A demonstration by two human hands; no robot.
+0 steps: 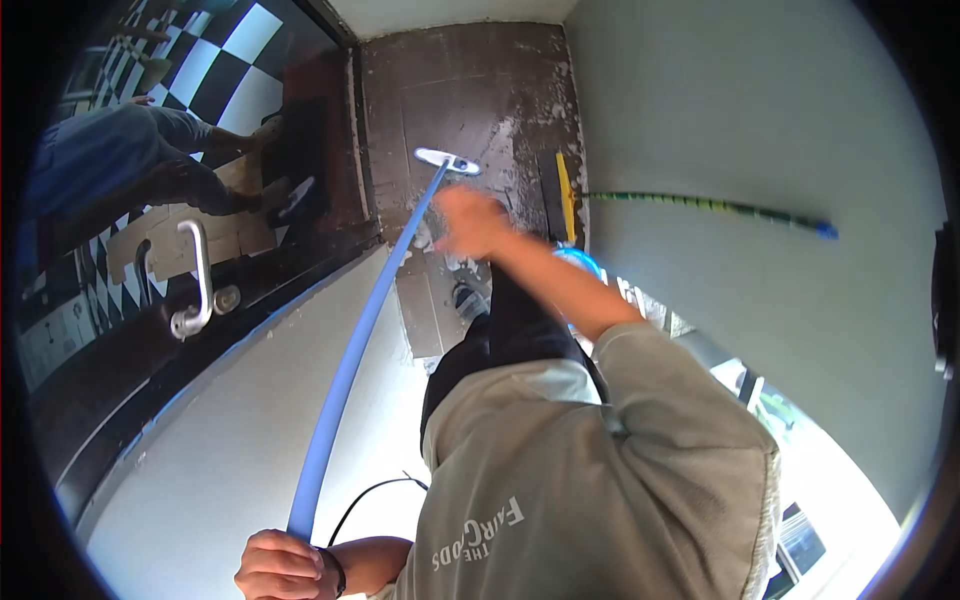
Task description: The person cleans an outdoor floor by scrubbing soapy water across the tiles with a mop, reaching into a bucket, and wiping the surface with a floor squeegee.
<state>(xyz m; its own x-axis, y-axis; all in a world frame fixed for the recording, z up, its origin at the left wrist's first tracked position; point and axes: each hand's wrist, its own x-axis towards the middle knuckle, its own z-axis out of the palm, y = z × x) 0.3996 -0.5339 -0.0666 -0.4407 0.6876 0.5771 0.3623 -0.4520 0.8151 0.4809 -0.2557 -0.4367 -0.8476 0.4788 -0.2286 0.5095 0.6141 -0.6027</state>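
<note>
My left hand [282, 567], with a black band at the wrist, is closed around the near end of a long blue pole [350, 375]. The pole runs away from me to a flat white oval head [447, 161] on or just above the brown floor, much like a flat mop. My right hand [472, 222] is reached forward beside the far part of the pole, close to the head. Motion smears its fingers, so I cannot tell whether they touch the pole.
On the left is a dark glass door with a metal handle [200, 285] and reflections. A yellow-edged black tool [561, 197] and a green-yellow striped pole [720, 206] lean by the grey wall [760, 110]. A blue rim [580, 262] shows behind my arm; a black cable [365, 492] curves at lower left.
</note>
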